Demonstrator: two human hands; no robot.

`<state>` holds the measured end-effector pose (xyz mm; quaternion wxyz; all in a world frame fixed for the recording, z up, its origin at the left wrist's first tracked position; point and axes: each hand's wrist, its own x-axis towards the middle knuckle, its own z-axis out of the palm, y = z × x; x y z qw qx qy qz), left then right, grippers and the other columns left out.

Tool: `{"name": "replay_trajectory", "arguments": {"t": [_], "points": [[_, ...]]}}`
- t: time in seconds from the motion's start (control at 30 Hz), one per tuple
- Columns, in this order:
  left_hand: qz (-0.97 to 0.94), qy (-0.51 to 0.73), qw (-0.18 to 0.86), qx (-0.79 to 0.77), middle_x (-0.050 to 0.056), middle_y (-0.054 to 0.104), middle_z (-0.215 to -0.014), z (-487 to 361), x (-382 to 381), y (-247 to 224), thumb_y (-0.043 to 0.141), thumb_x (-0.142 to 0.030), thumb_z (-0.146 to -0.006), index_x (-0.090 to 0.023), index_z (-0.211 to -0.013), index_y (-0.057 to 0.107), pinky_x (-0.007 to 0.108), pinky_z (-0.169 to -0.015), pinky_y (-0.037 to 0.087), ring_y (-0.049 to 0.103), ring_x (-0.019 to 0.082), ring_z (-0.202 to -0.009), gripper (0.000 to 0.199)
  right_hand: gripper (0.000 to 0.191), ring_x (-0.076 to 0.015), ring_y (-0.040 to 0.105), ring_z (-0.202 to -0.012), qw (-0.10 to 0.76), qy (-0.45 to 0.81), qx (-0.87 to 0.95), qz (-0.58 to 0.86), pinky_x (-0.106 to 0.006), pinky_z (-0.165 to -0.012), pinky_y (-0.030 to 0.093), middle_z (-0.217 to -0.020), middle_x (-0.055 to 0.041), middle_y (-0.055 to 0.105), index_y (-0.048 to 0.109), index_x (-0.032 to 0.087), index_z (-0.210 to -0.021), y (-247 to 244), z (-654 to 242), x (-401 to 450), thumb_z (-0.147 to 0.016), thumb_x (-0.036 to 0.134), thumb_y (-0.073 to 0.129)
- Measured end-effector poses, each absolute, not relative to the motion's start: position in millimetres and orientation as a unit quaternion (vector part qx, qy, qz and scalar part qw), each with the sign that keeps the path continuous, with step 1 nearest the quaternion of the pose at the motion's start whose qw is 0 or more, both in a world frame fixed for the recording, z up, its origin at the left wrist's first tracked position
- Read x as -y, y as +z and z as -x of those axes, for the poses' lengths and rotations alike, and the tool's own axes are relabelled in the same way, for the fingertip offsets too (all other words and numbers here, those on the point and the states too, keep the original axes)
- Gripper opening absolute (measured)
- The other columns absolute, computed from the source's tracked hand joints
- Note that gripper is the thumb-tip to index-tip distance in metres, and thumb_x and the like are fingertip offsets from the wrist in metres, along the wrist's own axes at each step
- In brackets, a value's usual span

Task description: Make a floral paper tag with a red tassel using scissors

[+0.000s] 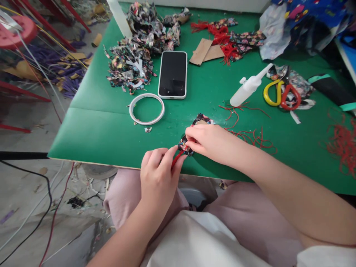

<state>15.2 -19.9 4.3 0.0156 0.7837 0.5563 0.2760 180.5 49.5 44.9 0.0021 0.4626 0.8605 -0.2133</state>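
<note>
A small dark floral fabric piece with a brown patch lies at the front edge of the green table, partly covered by my right hand. My right fingers are pinched on the fabric near its lower end. My left hand is at the table edge just left of it, with thumb and fingertips closed around a red cord bundle that runs to the fabric. What lies under my right fingertips is hidden.
Around them on the green table are a tape roll, a phone, a glue bottle, scissors, loose red threads, floral scraps, brown cards and red-tasselled floral pieces.
</note>
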Motion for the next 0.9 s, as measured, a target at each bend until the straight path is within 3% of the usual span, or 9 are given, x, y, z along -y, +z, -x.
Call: {"name": "replay_trajectory", "arguments": {"t": [0.2, 0.5, 0.9], "points": [[-0.773, 0.307, 0.039, -0.554, 0.004, 0.061, -0.081, -19.7, 21.4, 2.4, 0.062, -0.017, -0.078, -0.018, -0.086, 0.063, 0.029, -0.07, 0.045, 0.053, 0.015, -0.073, 0.008, 0.011, -0.0154, 0.055, -0.076, -0.007, -0.203, -0.866, -0.457, -0.024, -0.064, 0.034, -0.079, -0.0052, 0.061, 0.055, 0.014, -0.08, 43.2, -179.9, -49.0, -0.085, 0.022, 0.048], [-0.807, 0.293, 0.019, -0.512, 0.007, 0.067, -0.094, -19.6, 19.4, 5.4, 0.058, -0.012, -0.08, -0.016, -0.091, 0.058, 0.03, -0.077, 0.046, 0.059, 0.016, -0.081, 0.011, 0.012, -0.0164, 0.055, -0.078, -0.011, -0.208, -0.863, -0.46, -0.024, -0.065, 0.036, -0.079, -0.0058, 0.062, 0.055, 0.015, -0.079, 41.6, -179.8, -49.4, -0.085, 0.021, 0.047], [-0.807, 0.294, 0.046, -0.51, 0.002, 0.068, -0.082, -18.0, 21.4, 8.8, 0.056, -0.01, -0.081, -0.018, -0.087, 0.059, 0.028, -0.073, 0.046, 0.058, 0.015, -0.075, 0.011, 0.011, -0.0164, 0.056, -0.078, -0.019, -0.206, -0.866, -0.455, -0.024, -0.067, 0.036, -0.078, -0.0058, 0.062, 0.055, 0.015, -0.079, 39.8, -181.5, -49.6, -0.085, 0.021, 0.048]]}}
